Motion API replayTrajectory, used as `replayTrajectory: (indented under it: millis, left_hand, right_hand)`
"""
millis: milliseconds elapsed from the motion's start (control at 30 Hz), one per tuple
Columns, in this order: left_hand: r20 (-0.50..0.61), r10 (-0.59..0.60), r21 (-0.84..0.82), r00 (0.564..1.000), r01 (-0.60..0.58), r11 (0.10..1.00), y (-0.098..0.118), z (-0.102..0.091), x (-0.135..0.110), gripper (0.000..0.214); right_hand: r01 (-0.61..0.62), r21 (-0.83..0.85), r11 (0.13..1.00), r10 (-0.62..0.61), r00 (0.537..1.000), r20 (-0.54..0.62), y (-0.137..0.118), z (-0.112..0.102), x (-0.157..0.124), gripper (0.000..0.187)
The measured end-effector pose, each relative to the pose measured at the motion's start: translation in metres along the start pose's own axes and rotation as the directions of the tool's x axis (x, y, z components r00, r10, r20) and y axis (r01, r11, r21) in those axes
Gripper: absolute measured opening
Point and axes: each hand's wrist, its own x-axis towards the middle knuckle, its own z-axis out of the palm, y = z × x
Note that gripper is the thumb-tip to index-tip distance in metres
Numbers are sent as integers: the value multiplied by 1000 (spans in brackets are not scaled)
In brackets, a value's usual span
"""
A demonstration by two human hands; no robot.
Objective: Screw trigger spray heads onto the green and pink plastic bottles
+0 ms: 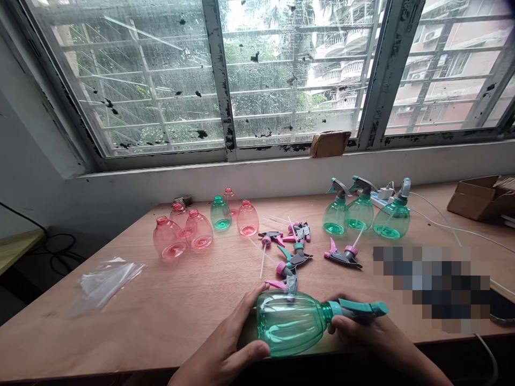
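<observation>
1. The green bottle [292, 324] is at the lower centre of the frame, held on its side at the near edge of the tabletop [161, 321], its base to the left. A teal-and-grey spray head [360, 309] sits at its neck, pointing right.
2. The left hand [235, 340] is curved around the base end, thumb at the lower edge and fingers at the far side.
3. The right hand [362, 329] is partly closed on the neck end, with its thumb by the collar of the spray head; its other fingers are mostly hidden.
4. Just beyond the bottle, around the middle of the frame, loose spray heads [300, 256] lie in a loose cluster, mostly pink and grey, one teal and grey. Another pink-and-grey sprayer [346, 258] lies to their right, its tube pointing up and right.
5. Left of centre stand five pink bottles [200, 233] and an open green bottle [221, 214], all with bare necks.
6. Right of centre, three capped green bottles [361, 212] stand close together with sprayers fitted, near a power strip [378, 200].
7. A clear plastic bag [108, 281] lies at the left; a cardboard box [475, 198] sits at the right edge.
8. Behind, a brown block [330, 144] rests at the foot of the window [298, 75].
</observation>
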Motion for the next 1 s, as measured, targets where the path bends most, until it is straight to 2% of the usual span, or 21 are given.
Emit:
replayTrajectory:
  millis: [200, 1000]
  left_hand:
    - [-9, 4, -37, 1000, -5, 999, -6, 1, 2, 90]
    - [-19, -1, -48, 1000, 0, 999, -6, 0, 1, 90]
  right_hand:
    - [-7, 14, 1000, 7, 1000, 11, 1, 0, 1, 36]
    - [-13, 16, 1000, 13, 1000, 15, 2, 0, 1, 35]
